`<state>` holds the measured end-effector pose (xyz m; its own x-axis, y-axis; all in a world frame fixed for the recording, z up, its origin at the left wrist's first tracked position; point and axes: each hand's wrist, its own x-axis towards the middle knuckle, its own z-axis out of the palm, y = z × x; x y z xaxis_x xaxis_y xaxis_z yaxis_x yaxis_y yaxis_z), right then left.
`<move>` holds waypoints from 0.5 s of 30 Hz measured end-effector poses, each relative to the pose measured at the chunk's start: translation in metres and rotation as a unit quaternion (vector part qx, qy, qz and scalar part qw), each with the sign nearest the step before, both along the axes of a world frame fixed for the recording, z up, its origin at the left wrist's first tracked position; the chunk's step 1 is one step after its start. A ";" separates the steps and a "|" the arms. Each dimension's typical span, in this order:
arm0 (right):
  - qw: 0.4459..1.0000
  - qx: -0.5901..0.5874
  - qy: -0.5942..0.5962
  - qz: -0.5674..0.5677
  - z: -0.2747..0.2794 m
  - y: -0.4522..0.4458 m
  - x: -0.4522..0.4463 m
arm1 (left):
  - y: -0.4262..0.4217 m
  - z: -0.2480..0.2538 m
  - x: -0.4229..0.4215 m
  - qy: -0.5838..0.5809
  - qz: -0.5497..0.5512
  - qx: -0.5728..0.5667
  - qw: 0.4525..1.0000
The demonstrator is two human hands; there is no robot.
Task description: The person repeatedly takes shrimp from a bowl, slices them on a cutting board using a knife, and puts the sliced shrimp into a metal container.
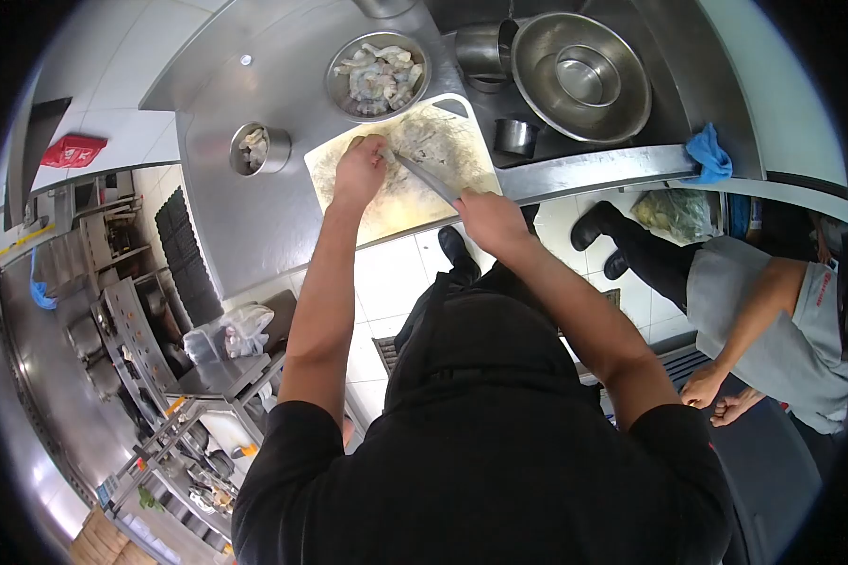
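Note:
My right hand [490, 224] is wrapped round the handle of a knife [428, 178], its blade slanting up and left across the white cutting board [386, 218]. Near the knife's tip, my left hand [361, 171] is closed in a pinch on a small pale piece that looks like a shrimp, mostly hidden by the fingers. Wet dark smears mark the board. Just beyond it, a steel bowl [332, 92] holds raw, greyish shrimp [379, 83]. To the left stands a small steel pot [278, 151] with a few pale pieces [253, 147] inside.
At the right, a sink area holds a large steel basin [537, 94] with a smaller bowl [586, 75] in it, and steel pots [515, 137]. A blue cloth [709, 155] hangs over the edge. A co-worker [754, 311] in grey is close on the right.

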<state>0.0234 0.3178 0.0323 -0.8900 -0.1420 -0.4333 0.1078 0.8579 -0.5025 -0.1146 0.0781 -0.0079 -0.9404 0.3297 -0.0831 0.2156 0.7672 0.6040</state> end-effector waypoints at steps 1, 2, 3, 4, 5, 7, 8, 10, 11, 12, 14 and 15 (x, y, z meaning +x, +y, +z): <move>1.000 0.000 -0.006 0.002 0.000 0.000 -0.002 | 0.000 0.000 -0.001 -0.005 -0.005 -0.002 1.000; 1.000 0.000 -0.012 0.003 0.001 0.000 -0.003 | 0.000 0.000 -0.001 -0.009 -0.007 -0.018 1.000; 1.000 0.001 -0.006 -0.004 -0.003 0.000 -0.003 | 0.000 0.002 -0.001 -0.015 -0.011 -0.034 0.999; 1.000 0.003 0.000 -0.012 -0.008 0.000 -0.003 | 0.002 0.004 -0.002 -0.020 -0.014 -0.049 0.999; 1.000 0.005 0.007 -0.019 -0.012 0.001 -0.001 | 0.003 0.005 -0.002 -0.015 -0.024 -0.064 0.998; 0.999 0.009 -0.014 -0.030 -0.005 0.004 -0.001 | 0.004 0.006 -0.003 -0.006 -0.046 -0.093 0.995; 0.999 0.012 -0.024 -0.036 -0.001 0.005 -0.001 | 0.004 0.006 -0.004 -0.012 -0.045 -0.092 0.995; 0.999 0.011 -0.011 -0.039 -0.002 0.004 0.002 | 0.005 0.006 -0.005 -0.025 -0.045 -0.090 0.995; 0.999 0.010 -0.004 -0.040 -0.002 0.005 0.003 | 0.006 0.005 -0.005 -0.027 -0.043 -0.093 0.994; 0.999 0.007 -0.006 -0.045 0.001 0.005 0.004 | 0.006 0.005 -0.005 -0.029 -0.041 -0.097 0.994; 0.999 -0.005 -0.009 -0.052 0.007 0.004 0.003 | 0.005 0.005 -0.007 -0.023 -0.037 -0.102 0.994; 0.999 -0.007 -0.005 -0.047 0.006 0.001 0.003 | 0.004 0.005 -0.005 -0.020 -0.038 -0.101 0.994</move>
<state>0.0264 0.3191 0.0386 -0.8956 -0.0647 -0.4402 0.1914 0.8371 -0.5124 -0.1197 0.0825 -0.0026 -0.9079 0.3725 -0.1921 0.2565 0.8563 0.4482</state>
